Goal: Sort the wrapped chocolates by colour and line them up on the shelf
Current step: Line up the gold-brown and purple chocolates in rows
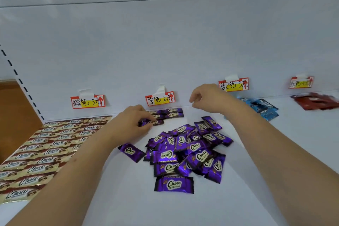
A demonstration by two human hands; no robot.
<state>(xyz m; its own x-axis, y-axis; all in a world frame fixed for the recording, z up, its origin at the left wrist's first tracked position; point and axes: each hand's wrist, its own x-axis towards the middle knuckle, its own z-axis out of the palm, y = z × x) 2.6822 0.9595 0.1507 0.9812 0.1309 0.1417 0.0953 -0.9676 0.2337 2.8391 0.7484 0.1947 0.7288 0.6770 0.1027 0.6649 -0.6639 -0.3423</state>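
A loose pile of purple wrapped chocolates lies in the middle of the white shelf. Behind it, under the purple price label, a few purple chocolates lie lined up against the back wall. My left hand pinches one purple chocolate at the left end of that row. My right hand hovers above the shelf to the right of the row, fingers loosely curled and holding nothing. Brown and gold chocolates lie in neat rows at the left.
Blue chocolates lie under a blue label at the right. Red chocolates lie under a red label at the far right. A brown label hangs above the brown rows. The shelf's left edge borders a slotted upright.
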